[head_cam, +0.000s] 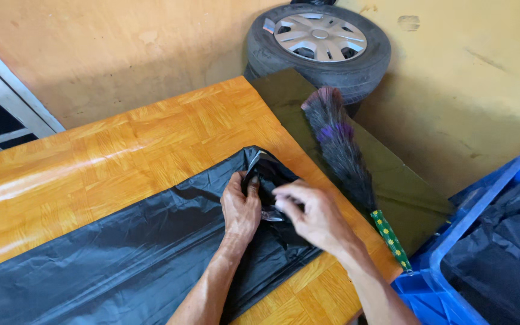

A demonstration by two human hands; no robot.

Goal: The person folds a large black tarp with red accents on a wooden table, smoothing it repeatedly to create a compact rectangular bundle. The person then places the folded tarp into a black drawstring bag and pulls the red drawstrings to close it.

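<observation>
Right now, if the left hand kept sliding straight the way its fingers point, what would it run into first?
The left hand points up the table, so it would first meet the bunched end of the black plastic bag right at its fingertips. Beyond that lies bare wooden tabletop; depth is hard to judge.

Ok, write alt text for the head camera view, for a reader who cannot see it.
Two bare hands, left hand and right hand, gather the end of a long black plastic bag lying on a glossy orange wood-pattern table. A dark feather duster, a blue plastic crate and a car tyre are to the right.
</observation>
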